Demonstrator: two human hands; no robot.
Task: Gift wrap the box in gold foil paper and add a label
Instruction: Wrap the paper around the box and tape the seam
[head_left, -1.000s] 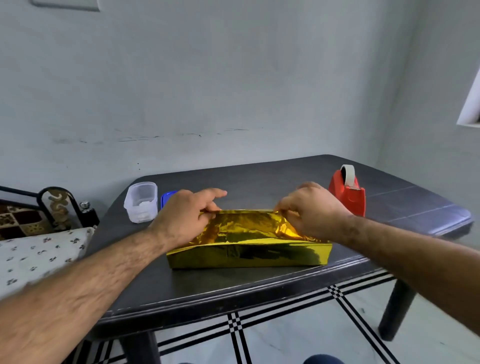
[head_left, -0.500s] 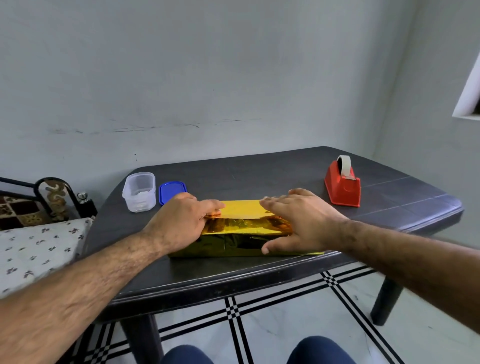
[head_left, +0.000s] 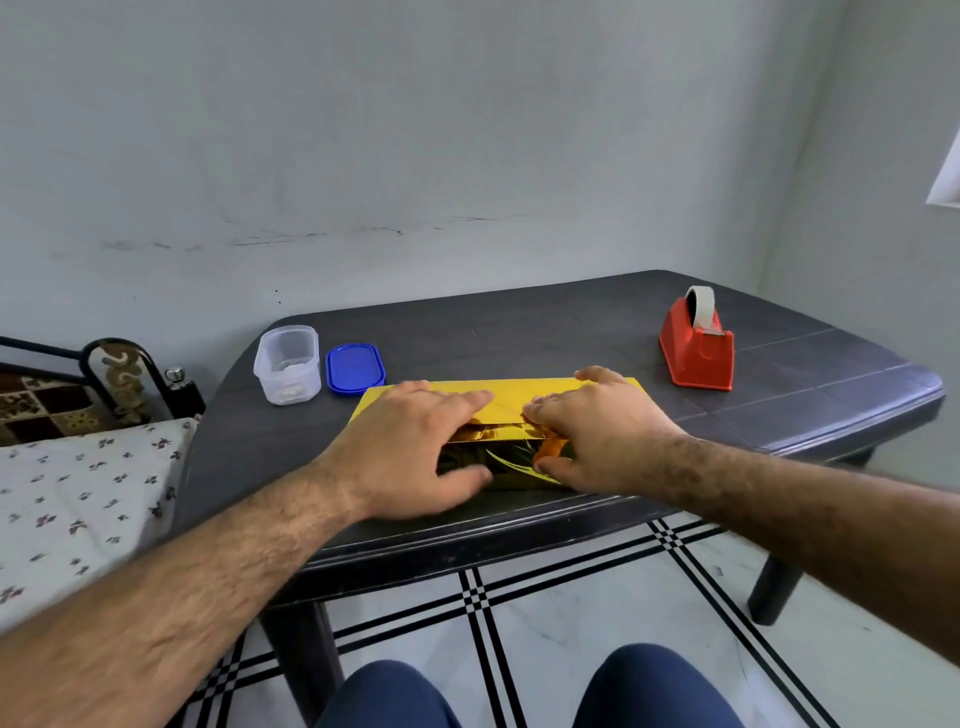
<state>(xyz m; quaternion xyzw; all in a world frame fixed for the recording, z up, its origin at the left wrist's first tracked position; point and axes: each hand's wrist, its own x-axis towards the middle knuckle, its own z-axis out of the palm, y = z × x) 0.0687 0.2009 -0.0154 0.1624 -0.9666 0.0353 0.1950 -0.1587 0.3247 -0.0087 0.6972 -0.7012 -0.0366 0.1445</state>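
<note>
Since 1 s ago the foil flaps, then pinched up, are folded flat; both hands now press them down w/ straight, released fingers. Left hand (head_left: 415, 447), right hand (head_left: 597, 434) lie on the box (head_left: 498, 395) near the counter's (head_left: 519, 332) front edge. Seam prob. ready for tape. Foil: shiny, crinkly; box flat, rectangular. Red tape dispenser (head_left: 697, 347) toward the right edge.

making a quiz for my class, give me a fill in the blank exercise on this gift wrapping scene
1. Both the left hand and the right hand press flat on the box wrapped in ____ foil.
2. The tape dispenser at the right of the table is ____ in colour.
3. The blue lid lies beside the clear ____.
4. The dispenser stands ____ from the box.

Missing words: gold; red; container; apart
</note>
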